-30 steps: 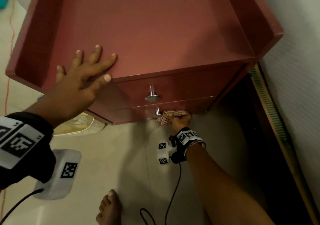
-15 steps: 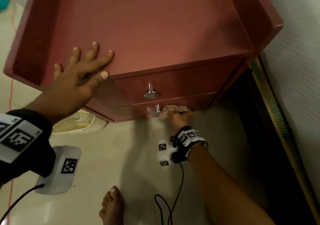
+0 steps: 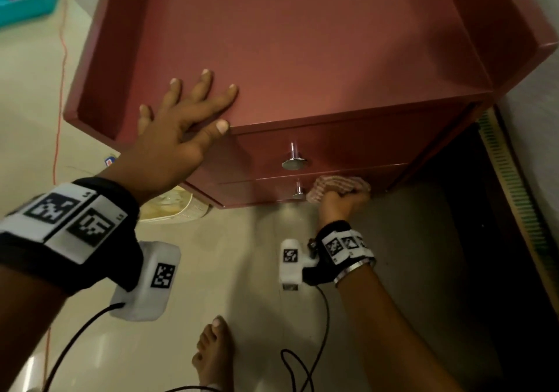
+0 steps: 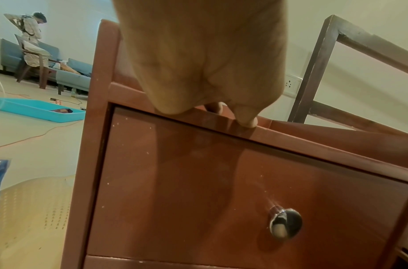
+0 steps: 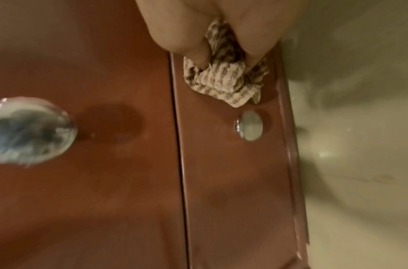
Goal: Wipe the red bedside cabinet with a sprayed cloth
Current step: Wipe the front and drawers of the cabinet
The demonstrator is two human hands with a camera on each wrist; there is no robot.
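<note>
The red bedside cabinet fills the upper head view, with two drawer fronts below its top. My left hand lies flat with spread fingers on the front left of the top, thumb at the front edge. My right hand grips a crumpled checked cloth against the lower drawer front, just right of the lower chrome knob. The upper chrome knob sits above it.
A dark bed frame stands close on the cabinet's right. A cream perforated object lies on the floor under the left corner. A turquoise tray and orange cable lie further left. My bare foot is below.
My right hand with the cloth has slid a little to the right along the lower drawer front. The left hand stays flat on the cabinet top.
</note>
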